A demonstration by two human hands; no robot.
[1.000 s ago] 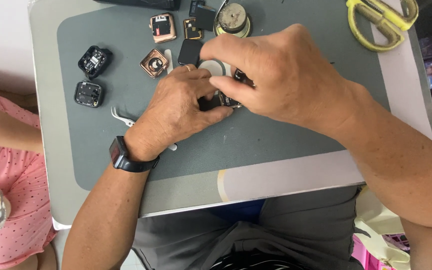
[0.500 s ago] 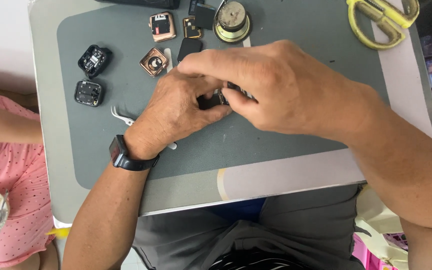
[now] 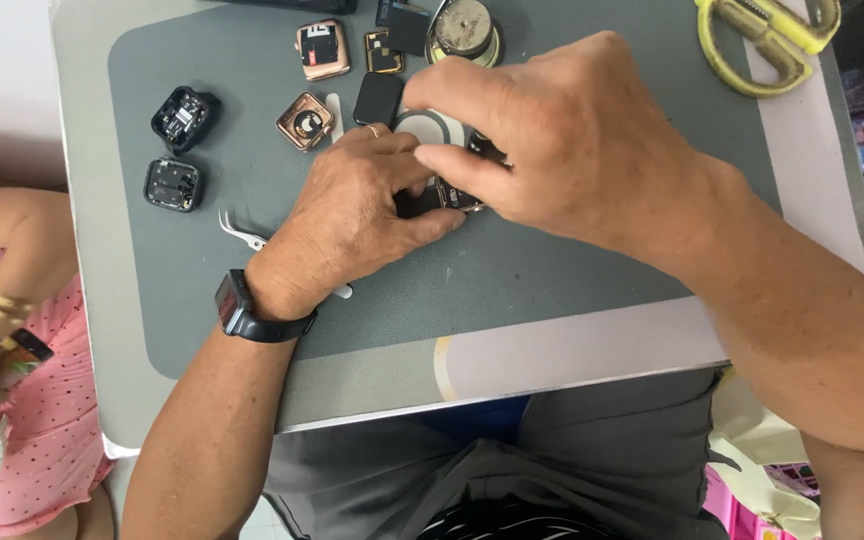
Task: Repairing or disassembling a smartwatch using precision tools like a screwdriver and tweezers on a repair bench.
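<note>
Pinching a small dark square watch body (image 3: pixel 449 190) between them, the left hand (image 3: pixel 352 215) and right hand (image 3: pixel 562 140) both keep a closed grip on it above the grey rubber mat (image 3: pixel 552 270) on the table (image 3: pixel 87 250). Thin metal tweezers (image 3: pixel 240 232) lie just beside the left wrist, and two black square casings (image 3: pixel 179 150) sit well apart at the mat's left.

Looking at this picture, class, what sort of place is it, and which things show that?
Probably a small watch-repair bench: opened watch cases lie on a grey work mat beside tweezers, while both hands work on a small watch part.
</note>
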